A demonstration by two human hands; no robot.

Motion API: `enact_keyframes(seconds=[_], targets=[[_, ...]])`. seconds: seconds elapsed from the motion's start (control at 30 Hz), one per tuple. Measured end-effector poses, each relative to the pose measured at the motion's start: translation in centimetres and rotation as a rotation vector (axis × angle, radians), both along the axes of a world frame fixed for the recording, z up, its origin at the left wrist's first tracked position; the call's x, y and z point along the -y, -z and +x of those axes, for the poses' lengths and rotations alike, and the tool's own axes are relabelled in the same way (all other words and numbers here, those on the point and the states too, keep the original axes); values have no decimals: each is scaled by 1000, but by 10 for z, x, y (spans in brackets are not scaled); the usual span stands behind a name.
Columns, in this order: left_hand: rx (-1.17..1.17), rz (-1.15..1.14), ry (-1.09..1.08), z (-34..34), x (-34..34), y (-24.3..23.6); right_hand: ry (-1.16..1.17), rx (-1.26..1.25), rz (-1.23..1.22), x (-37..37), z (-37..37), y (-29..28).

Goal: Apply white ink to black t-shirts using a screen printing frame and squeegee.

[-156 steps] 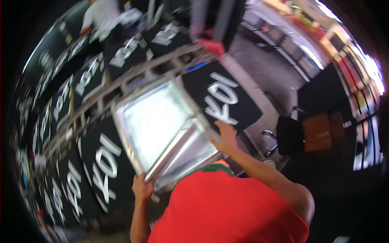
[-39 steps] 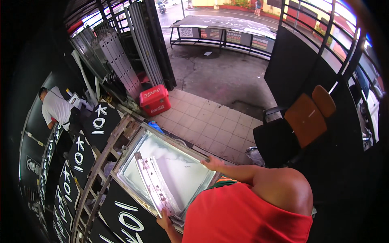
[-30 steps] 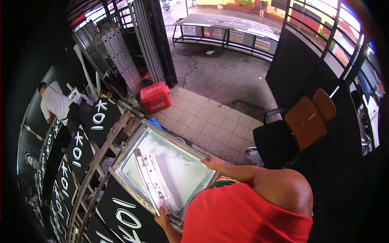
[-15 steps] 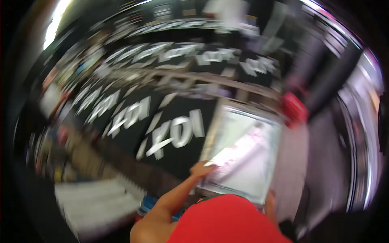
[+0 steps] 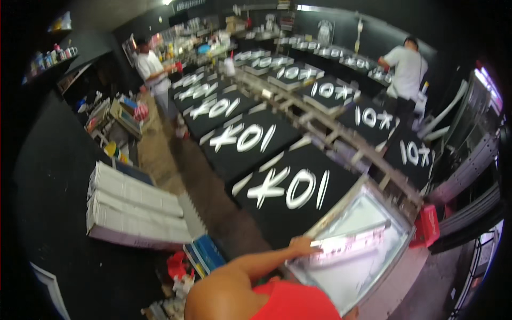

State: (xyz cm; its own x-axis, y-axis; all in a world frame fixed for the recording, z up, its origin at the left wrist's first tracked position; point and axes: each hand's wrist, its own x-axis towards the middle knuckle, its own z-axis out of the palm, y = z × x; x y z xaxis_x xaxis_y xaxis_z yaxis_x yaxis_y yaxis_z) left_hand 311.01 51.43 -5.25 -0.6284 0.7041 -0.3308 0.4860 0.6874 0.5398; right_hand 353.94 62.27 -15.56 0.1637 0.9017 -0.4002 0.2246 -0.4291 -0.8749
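At the near end of the central wooden rail (image 5: 368, 155), locate the framed screen (image 5: 399, 240), lying just beside the nearest black piece (image 5: 288, 202) and near the red box (image 5: 425, 226) past its far right corner. Across the pale pane (image 5: 344, 274), note the long stained bar (image 5: 352, 241), slanting from the left side toward the upper right. Read the left hand (image 5: 302, 246) as gripping the left end of the bar. Note the right hand (image 5: 351, 313) as a mere sliver at the lower edge, beside the near side of the screen; cannot tell open or closed. Judge the step in hand as handling the bar over the screen. Cannot tell from this angle whether pressed to the pane or held just above. For the next move, judge necessary a secure hold on the bar, even contact along its length before any drag, and steady bracing of the screen against slipping toward the black piece.
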Motion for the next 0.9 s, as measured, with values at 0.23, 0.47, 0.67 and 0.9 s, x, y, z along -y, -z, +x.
enact_keyframes(seconds=[0.23,0.47,0.67,0.9], targets=[[178,-176,19,-12,-17,-34,117,216,-185,33,-2,-36],[439,338,-11,-44,-17,55,-19,424,-314,16,-28,-79],[393,342,118,-14,-25,27,62,381,-298,32,-6,-69],[435,351,105,-29,-19,44,87,445,-307,30,-15,-59]])
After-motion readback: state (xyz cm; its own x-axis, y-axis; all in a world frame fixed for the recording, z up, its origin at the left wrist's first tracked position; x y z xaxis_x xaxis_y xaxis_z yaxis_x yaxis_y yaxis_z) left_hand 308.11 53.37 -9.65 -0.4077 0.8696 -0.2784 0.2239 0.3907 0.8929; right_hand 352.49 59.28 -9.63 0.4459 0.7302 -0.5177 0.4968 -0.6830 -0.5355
